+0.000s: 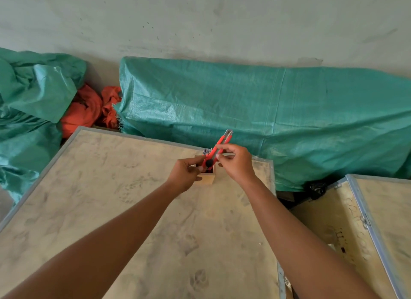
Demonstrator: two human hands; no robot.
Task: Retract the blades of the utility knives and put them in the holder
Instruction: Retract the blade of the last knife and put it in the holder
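A red utility knife (223,140) is held tilted above a small wooden holder (208,178) near the far edge of a plywood crate top (111,198). Its metal tip points up and to the right, and a short bit of blade shows there. My left hand (185,174) grips the knife's lower end by the black knob. My right hand (236,161) pinches the middle of the handle. Grey ends of other knives (206,151) stick up behind the holder's far side. Both hands hide most of the holder's opening.
A green tarp (266,120) covers a long bulk behind the crate, with more green tarp (33,98) and orange cloth (89,109) at the left. A second crate with metal edging (367,220) stands at the right, across a dark gap.
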